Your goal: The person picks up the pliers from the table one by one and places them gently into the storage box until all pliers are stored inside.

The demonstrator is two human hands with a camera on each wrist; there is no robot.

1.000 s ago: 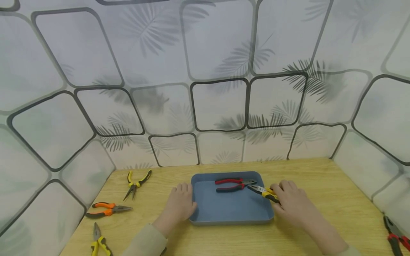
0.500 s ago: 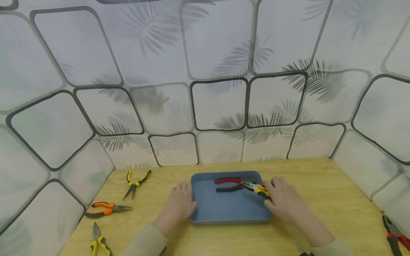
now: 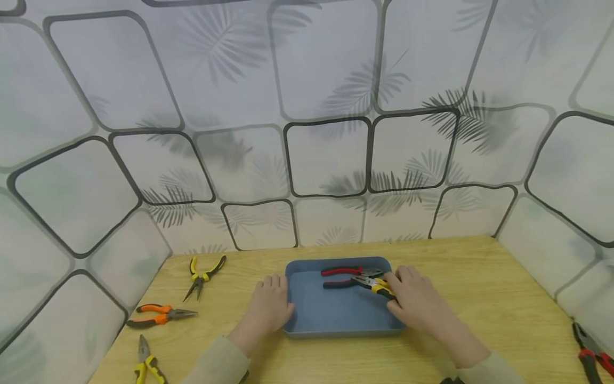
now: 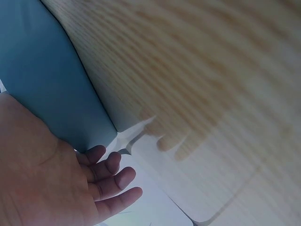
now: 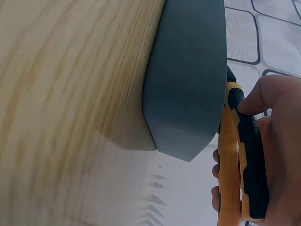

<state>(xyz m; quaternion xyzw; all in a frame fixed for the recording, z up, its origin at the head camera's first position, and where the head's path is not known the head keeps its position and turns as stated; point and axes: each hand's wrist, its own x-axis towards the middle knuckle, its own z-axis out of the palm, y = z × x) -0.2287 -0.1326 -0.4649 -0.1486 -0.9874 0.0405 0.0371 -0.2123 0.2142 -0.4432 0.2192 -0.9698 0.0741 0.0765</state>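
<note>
The right hand has its grip pinched on the handles of yellow-and-black pliers, thumb on one side and fingers on the other. Their handles lie within the grip at the tray's right side, while their metal nose points left, over the blue tray. The nose overlaps the red-and-black pliers in the tray as the head view shows it — whether the two touch cannot be told. The left hand rests at the tray's left wall, its grip spread loosely, the fingers outside and the thumb near the rim. Counted, there are six pliers and one tray: three yellow-and-black, two red-and-black, one orange. On the tabletop at left lie splayed yellow pliers, the orange pliers and nearer yellow pliers — with the second red pair at the far right edge.
</note>
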